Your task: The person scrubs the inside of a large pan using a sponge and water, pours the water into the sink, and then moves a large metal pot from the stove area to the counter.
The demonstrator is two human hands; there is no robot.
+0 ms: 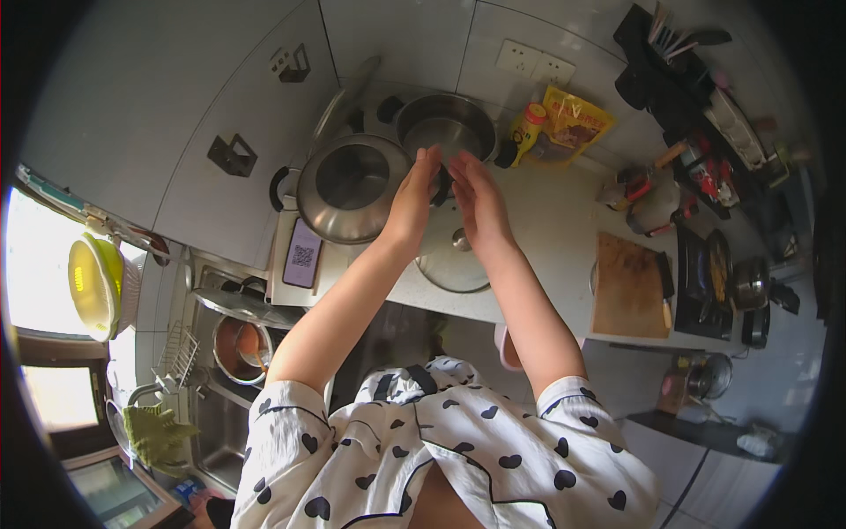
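Both arms reach forward over the counter, palms facing each other a little apart, with nothing between them. My left hand (416, 198) is raised beside the right edge of a steel pot with a domed lid (314, 215). My right hand (477, 198) is over a flat glass lid (439, 261) with a metal knob. Just beyond the fingertips stands an uncovered metal pot (446, 125) with dark handles; its contents are hard to make out. A phone (303, 252) showing a printed-style code lies left of the lidded pot.
A yellow bottle with a red cap (529, 129) and a yellow food pouch (576, 125) stand at the wall. Rightward are a wooden cutting board (624, 287), a knife (665, 281) and a black rack of utensils. A sink (221, 449) and a pot with a ladle (228, 347) are at left.
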